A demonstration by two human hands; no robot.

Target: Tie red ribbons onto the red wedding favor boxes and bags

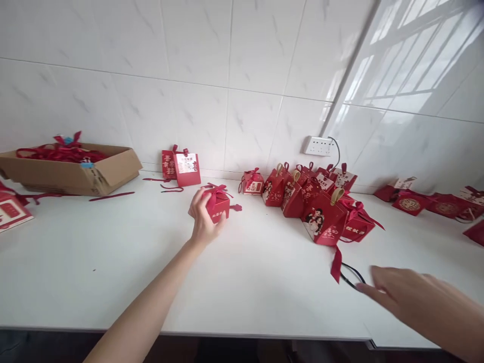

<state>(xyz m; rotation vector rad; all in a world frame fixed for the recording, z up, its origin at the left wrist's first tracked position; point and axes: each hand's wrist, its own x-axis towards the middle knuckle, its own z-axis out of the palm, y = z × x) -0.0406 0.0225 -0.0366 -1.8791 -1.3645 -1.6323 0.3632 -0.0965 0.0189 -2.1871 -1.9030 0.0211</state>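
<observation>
My left hand (206, 217) is wrapped round a small red gift box (219, 205) that rests on the white table. A red ribbon bow (216, 191) tops this box, and pale lettering shows on its front. Over on the right, my right hand (408, 292) is low above the table and smeared by motion. Its thumb tip meets a thin black loop (351, 272); whether the fingers grip it I cannot tell, nor what the loop belongs to. A loose red ribbon end (336, 264) lies beside the loop, in front of a larger red box (325, 222) printed with a couple.
At the left stands an open cardboard box (94, 179) full of red ribbons, with another red box (13, 209) before it. Flat red cards (188, 169) lean on the tiled wall. Several red boxes (293, 196) cluster right of centre; more red packages (410, 204) lie farther right.
</observation>
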